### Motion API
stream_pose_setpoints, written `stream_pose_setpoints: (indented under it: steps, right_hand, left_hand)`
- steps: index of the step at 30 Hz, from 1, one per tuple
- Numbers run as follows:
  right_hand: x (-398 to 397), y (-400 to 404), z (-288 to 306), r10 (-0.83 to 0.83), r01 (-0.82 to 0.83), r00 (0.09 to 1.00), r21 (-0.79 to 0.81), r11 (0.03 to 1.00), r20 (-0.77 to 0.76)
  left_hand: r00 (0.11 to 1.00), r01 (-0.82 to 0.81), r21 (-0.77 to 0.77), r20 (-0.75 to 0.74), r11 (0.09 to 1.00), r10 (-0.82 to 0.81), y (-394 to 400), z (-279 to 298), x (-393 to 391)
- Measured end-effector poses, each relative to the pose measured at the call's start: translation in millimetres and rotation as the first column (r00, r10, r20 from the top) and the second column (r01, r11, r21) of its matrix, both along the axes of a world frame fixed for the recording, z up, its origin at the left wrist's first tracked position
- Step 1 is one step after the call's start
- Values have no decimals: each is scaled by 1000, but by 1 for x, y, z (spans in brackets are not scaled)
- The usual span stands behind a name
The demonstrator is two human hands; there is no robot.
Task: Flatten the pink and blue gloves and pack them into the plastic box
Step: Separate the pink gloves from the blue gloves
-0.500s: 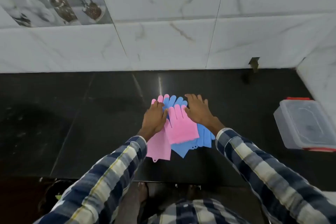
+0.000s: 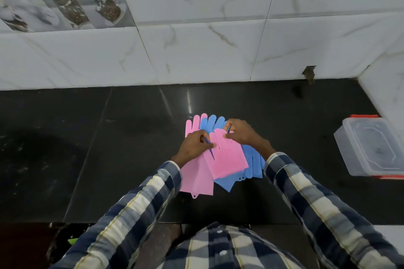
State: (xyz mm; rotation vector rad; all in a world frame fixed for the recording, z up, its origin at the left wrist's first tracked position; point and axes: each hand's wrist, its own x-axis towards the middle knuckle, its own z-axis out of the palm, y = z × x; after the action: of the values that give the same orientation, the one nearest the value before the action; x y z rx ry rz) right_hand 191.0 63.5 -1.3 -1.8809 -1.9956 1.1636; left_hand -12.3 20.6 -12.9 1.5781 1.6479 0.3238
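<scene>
Several pink and blue rubber gloves lie overlapped in a pile on the black counter [image 2: 109, 159]. The top pink glove [image 2: 227, 159] lies over a blue glove [image 2: 253, 164], and another pink glove [image 2: 199, 179] sticks out at the lower left. Blue fingers [image 2: 213, 122] show at the far end of the pile. My left hand [image 2: 194, 144] pinches the top pink glove's left finger edge. My right hand [image 2: 242, 132] pinches its fingers on the right side. The clear plastic box [image 2: 371, 148] with red clips sits at the right, lid on.
A white marble-tile wall [image 2: 196, 50] rises behind the counter, and a white corner wall stands at the far right behind the box. The counter's front edge runs just below the pile, near my body.
Both hands went from pressing flat on the pile to pinching the finger end of the top pink glove. The glove fingers now look folded back.
</scene>
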Motion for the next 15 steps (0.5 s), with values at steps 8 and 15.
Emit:
stream_pose_setpoints:
  steps: [8, 15]
  right_hand:
    - [-8, 16, 26, 57, -68, 961, -30, 997, -271]
    - [-21, 29, 47, 35, -37, 961, -5, 999, -276]
  left_hand:
    - [924, -158, -170, 322, 973, 207, 10, 13, -17]
    - [927, -368, 13, -68, 930, 368, 10, -2, -61]
